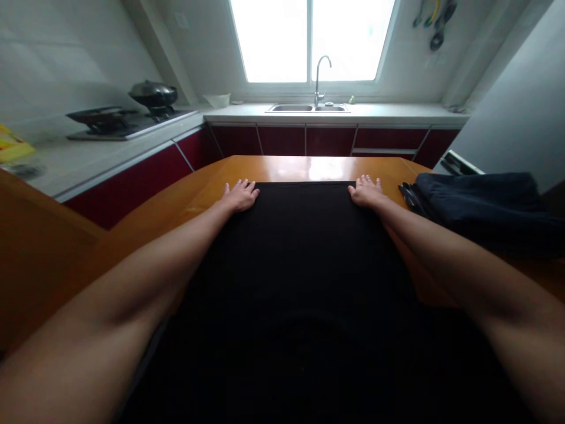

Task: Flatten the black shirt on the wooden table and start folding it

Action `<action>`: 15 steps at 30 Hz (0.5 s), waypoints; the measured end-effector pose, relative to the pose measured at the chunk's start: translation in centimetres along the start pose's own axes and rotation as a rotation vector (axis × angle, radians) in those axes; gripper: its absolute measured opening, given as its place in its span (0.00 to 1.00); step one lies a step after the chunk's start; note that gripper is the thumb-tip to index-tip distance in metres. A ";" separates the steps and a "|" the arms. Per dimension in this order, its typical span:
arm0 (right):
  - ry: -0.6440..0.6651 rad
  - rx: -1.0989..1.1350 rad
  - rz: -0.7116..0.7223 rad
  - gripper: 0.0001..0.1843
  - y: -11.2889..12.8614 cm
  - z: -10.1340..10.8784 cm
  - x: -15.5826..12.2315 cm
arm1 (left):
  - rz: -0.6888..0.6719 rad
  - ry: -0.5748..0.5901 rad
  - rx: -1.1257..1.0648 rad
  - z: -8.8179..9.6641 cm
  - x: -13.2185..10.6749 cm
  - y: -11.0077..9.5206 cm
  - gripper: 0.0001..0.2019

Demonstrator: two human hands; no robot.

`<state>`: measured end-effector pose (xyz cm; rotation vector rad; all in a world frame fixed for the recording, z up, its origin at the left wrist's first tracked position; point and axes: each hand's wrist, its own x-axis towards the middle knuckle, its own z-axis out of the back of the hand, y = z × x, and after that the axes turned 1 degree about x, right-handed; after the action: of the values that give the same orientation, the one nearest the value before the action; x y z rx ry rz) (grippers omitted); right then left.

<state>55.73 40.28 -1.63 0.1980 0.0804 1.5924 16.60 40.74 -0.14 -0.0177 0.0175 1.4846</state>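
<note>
Two hands pressed flat, fingers spread, gripping nothing: left hand [241,195] on the far left corner of the smooth black cloth [300,265], right hand [365,191] on its far right. The cloth lay rectangular across the glossy wooden counter [282,168].

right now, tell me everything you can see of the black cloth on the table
The black cloth is plain, matte fabric with no print showing. It lies spread flat on the orange wooden table, far edge straight, near part running out of view below. The left hand rests open on its far left corner, the right hand on its far right corner.
</note>
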 end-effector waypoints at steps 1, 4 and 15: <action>-0.029 -0.005 0.002 0.35 1.3 -0.1 -0.1 | -0.031 -0.014 0.007 0.0 0.0 -1.4 0.32; -0.069 0.010 0.181 0.34 6.9 -1.4 -1.3 | -0.277 -0.042 -0.010 -0.9 -0.7 -8.2 0.32; 0.032 0.027 -0.024 0.36 -2.2 -0.2 -0.7 | 0.024 0.021 0.046 -0.3 -0.9 0.5 0.34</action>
<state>57.90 39.68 -2.29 0.1918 0.1282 1.5717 16.03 39.92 -0.42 0.0043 0.0692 1.5076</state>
